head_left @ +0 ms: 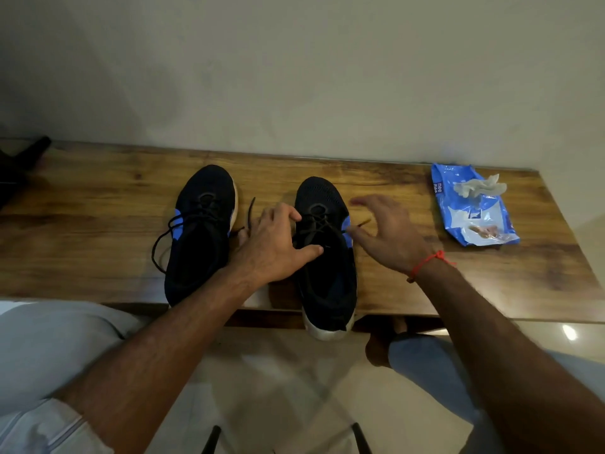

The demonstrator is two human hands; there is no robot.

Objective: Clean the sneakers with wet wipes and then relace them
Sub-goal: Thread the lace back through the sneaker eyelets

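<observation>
The left hand (278,244) holds the right shoe (324,244), and the lace tip (361,223) lies just under the right hand's (389,231) spread-out fingers.

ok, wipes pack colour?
Blue with white panels: the wipes pack, head view, right end of the table.
</observation>
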